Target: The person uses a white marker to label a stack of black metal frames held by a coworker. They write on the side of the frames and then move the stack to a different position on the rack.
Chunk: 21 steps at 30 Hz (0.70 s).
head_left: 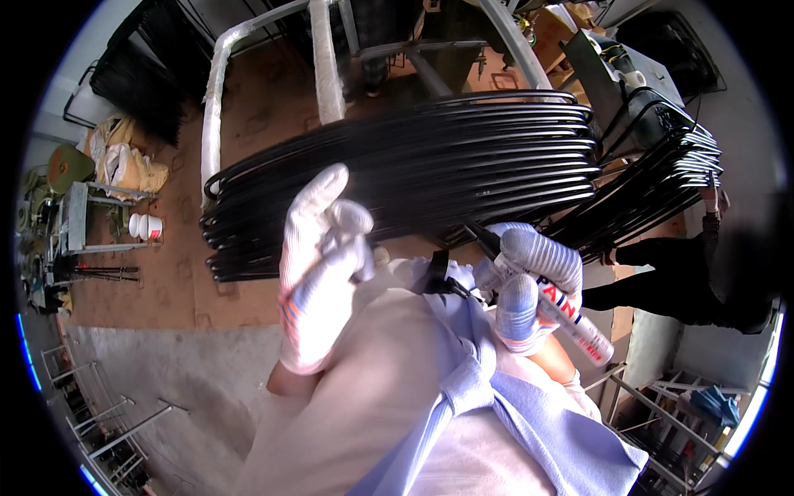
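My right hand (529,285), in a white-and-blue knit glove, is closed round a white paint marker (585,337). Its dark tip end points up and left toward a stack of bent black metal tubes (413,157). To the left, my gloved left hand (322,264) is raised just in front of the tubes' near side. One of its fingers stretches upward and the others are partly bent, slightly blurred. Nothing shows clearly in that hand, and I cannot tell whether it touches the tubes.
White-wrapped rack posts (217,107) rise behind the stack. At the right, a person in dark clothes (662,269) stands by another bundle of black tubes (662,157). White tubs (146,226) and sacks (132,161) sit at the left. Metal frames (124,430) stand lower left.
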Each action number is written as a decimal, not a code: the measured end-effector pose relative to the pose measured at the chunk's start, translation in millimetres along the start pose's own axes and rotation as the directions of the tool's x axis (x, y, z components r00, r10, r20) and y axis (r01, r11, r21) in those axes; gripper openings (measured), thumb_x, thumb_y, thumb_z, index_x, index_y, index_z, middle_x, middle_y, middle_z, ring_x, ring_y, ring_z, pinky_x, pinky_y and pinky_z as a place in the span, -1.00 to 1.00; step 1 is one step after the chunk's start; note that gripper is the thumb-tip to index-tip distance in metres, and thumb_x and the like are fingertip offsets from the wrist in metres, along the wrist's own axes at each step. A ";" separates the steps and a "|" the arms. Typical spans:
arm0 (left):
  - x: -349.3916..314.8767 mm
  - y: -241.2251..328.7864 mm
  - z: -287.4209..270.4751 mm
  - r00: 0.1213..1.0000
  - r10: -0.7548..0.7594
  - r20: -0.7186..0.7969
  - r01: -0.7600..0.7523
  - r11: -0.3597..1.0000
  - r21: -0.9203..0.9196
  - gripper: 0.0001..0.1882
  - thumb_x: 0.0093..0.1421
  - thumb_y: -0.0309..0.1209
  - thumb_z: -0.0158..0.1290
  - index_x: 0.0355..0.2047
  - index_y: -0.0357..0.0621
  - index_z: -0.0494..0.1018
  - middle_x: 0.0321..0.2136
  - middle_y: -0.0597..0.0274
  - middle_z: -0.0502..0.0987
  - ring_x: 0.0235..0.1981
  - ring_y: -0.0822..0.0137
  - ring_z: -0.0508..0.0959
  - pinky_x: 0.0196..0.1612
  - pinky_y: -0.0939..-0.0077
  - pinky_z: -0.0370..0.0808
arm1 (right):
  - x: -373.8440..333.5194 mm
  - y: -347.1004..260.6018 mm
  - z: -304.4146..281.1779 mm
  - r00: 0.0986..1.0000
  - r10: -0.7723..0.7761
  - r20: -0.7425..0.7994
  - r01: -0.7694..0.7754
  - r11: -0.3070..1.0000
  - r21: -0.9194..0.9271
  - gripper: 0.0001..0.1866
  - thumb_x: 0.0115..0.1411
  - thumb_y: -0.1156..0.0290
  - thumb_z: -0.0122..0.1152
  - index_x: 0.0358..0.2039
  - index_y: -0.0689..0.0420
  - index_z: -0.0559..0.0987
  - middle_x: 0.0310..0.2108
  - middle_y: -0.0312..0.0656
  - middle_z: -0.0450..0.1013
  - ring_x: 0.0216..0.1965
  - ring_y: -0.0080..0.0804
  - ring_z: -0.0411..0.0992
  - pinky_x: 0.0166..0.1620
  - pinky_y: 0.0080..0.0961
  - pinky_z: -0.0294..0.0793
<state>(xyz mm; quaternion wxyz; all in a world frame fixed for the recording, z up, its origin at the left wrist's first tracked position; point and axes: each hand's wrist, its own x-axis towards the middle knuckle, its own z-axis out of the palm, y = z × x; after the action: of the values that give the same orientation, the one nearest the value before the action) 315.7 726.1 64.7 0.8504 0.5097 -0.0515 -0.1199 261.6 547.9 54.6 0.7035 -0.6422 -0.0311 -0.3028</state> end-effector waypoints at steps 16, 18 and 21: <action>36.2 -37.8 84.4 0.977 0.150 0.154 -0.074 0.908 -0.413 -0.39 0.16 -0.56 -0.08 0.19 -0.12 -0.06 0.08 0.05 0.18 0.09 0.25 0.27 0.18 0.31 0.18 | 10.9 -16.1 -27.1 0.990 -0.112 -0.089 0.128 0.971 0.203 -0.68 0.01 0.33 0.22 -0.29 0.29 0.46 -0.48 -0.06 0.44 -0.49 -0.30 0.44 -0.41 -0.40 0.45; 39.7 -47.6 89.0 0.927 0.317 0.199 -0.293 0.946 -0.138 -0.24 0.09 -0.67 -0.06 0.22 -0.08 -0.19 0.09 -0.01 0.15 0.04 0.23 0.31 0.12 0.38 0.25 | 14.1 -35.0 -32.5 0.975 0.056 -0.216 0.020 0.943 0.333 -0.61 0.03 0.23 0.24 -0.27 0.29 0.41 -0.46 -0.03 0.43 -0.52 -0.42 0.42 -0.43 -0.49 0.45; 31.2 -52.8 102.8 0.840 0.361 0.405 -0.443 0.888 0.127 -0.19 0.01 -0.79 -0.17 0.24 -0.13 -0.24 0.14 -0.06 0.10 0.08 0.18 0.30 0.07 0.46 0.26 | 19.6 -38.7 -51.5 0.986 0.100 -0.137 -0.079 0.985 0.152 -0.60 0.10 0.22 0.13 -0.19 0.27 0.36 -0.48 -0.17 0.40 -0.61 -0.47 0.39 -0.30 -0.50 0.46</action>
<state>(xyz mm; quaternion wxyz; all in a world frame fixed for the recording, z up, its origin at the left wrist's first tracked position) 316.3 606.4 66.1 0.7707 0.5446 -0.3298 -0.0254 241.8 493.2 88.4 0.7621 -0.5661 0.0265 -0.3131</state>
